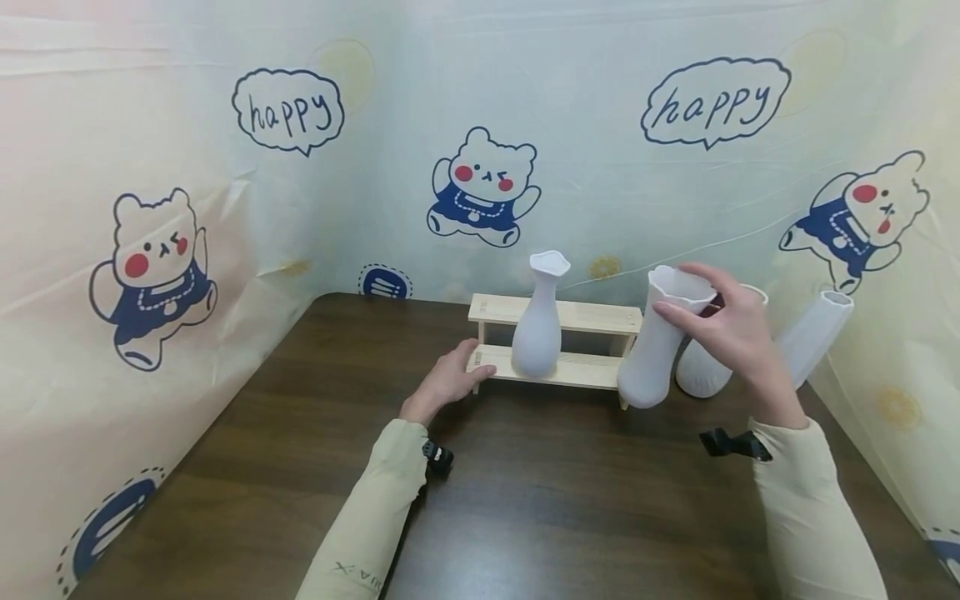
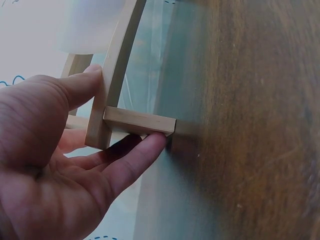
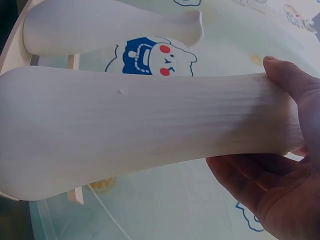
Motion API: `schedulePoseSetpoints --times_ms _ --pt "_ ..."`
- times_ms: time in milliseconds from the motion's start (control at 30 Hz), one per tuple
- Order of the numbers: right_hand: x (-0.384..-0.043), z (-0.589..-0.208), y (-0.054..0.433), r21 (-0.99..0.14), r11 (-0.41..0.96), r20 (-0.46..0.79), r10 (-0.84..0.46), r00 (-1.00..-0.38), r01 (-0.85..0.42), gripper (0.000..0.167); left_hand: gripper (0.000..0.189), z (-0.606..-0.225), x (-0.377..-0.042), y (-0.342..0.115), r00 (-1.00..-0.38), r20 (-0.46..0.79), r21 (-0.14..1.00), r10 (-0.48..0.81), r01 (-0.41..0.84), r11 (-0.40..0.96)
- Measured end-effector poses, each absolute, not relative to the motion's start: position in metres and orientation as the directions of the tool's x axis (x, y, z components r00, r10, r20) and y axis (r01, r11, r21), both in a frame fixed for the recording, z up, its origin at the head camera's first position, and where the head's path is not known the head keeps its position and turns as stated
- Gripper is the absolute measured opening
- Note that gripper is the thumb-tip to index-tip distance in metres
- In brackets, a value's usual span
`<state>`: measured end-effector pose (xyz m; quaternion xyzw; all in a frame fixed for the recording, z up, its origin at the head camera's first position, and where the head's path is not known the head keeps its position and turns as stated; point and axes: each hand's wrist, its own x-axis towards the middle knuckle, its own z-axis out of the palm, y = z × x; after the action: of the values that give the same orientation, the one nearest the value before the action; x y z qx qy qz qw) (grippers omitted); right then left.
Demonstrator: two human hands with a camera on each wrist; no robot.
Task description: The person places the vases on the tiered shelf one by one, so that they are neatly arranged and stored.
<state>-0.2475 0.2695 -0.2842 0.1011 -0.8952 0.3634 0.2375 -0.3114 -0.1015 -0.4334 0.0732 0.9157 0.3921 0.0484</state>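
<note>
A two-tier wooden display rack (image 1: 588, 372) stands toward the back of the table. My left hand (image 1: 448, 375) grips its left end. In the left wrist view the thumb lies on the shelf board (image 2: 116, 75), and fingers reach round the short leg (image 2: 142, 121). A white vase (image 1: 537, 333) with a narrow neck stands upright on the lower tier. My right hand (image 1: 731, 325) holds another white vase (image 1: 651, 358) near its wavy rim. This vase leans slightly, its base at the rack's right end; whether it touches the board I cannot tell.
Behind my right hand stand a rounded white vase (image 1: 703, 373), partly hidden, and a slim, tilted-looking white vase (image 1: 816, 335). A printed cloth backdrop (image 1: 600, 200) rises around the dark wooden table (image 1: 540, 492) at the back and both sides.
</note>
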Motion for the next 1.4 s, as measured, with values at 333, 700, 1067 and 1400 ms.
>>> schedulePoseSetpoints --times_ms 333,700,1067,1400 --pt "-0.264 -0.284 0.249 -0.622 0.708 0.452 -0.025 -0.892 -0.334 0.066 0.072 -0.436 -0.316 -0.100 -0.983 -0.010 0.718 0.182 0.120 0.685" --pt "-0.280 -0.285 0.233 -0.647 0.677 0.451 -0.031 -0.892 -0.350 0.065 0.073 -0.436 -0.317 -0.100 -0.984 -0.018 0.719 0.177 0.110 0.686" --pt "-0.297 -0.294 0.219 -0.660 0.646 0.481 -0.029 -0.876 -0.384 0.064 0.073 -0.436 -0.314 -0.103 -0.985 -0.021 0.723 0.170 0.102 0.683" --pt "-0.306 -0.300 0.209 -0.659 0.634 0.516 -0.012 -0.857 -0.405 0.065 0.072 -0.436 -0.314 -0.104 -0.984 -0.009 0.716 0.179 0.118 0.688"
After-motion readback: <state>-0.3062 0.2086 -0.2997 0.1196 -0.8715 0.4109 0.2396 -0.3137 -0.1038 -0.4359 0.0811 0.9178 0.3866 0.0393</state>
